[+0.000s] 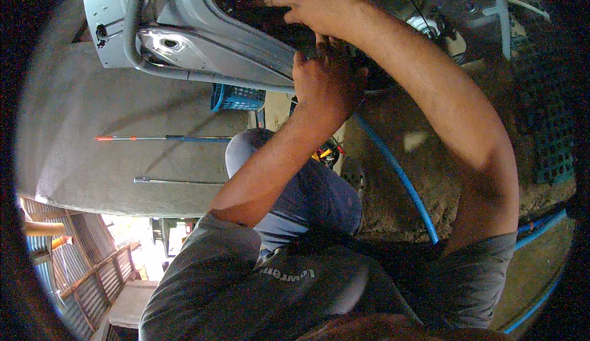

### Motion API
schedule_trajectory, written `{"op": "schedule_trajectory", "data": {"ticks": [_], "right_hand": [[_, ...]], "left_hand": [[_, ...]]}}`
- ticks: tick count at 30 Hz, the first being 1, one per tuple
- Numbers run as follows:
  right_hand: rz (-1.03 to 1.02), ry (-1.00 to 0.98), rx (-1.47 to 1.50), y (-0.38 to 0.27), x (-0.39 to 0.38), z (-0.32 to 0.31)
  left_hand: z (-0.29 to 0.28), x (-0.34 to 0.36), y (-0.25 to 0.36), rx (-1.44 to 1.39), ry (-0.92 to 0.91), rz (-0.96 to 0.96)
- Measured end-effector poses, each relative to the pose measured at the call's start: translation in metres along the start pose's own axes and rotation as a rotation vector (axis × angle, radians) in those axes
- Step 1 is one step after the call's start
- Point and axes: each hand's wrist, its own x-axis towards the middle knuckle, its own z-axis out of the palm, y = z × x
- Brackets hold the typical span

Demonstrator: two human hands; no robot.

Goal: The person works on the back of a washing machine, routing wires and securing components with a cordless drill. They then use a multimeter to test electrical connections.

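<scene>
A silver sheet-metal vehicle panel with a dark opening fills the top of the view. My right hand reaches across to that opening, fingers spread and resting on the dark part inside the panel's edge. Just below it, my left hand is curled into a fist against the panel's lower edge. Its fingertips are tucked into the shadow, and what they grip, if anything, is hidden. My bent knee in blue trousers is under both arms.
A grey corrugated hose loops along the panel. On the concrete floor are a blue crate, a long rod with a red tip, a metal bar and yellow-handled tools. A blue hose crosses the dirt; a green crate stands right.
</scene>
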Motion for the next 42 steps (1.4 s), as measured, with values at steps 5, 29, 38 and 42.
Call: {"op": "schedule_trajectory", "data": {"ticks": [5,29,38,42], "right_hand": [[0.109,0.113,0.203,-0.005,0.003,0.000],[0.171,0.492,0.172,-0.021,-0.007,0.063],[0.116,0.699,0.091,-0.039,-0.056,0.078],[0.369,0.861,0.493,-0.078,-0.085,0.096]], "left_hand": [[-0.003,0.003,0.004,-0.038,-0.156,-0.027],[0.006,0.003,0.021,-0.100,-0.235,0.037],[0.003,-0.012,0.023,-0.271,-0.551,0.019],[-0.002,-0.019,0.013,-0.410,-0.557,0.228]]}}
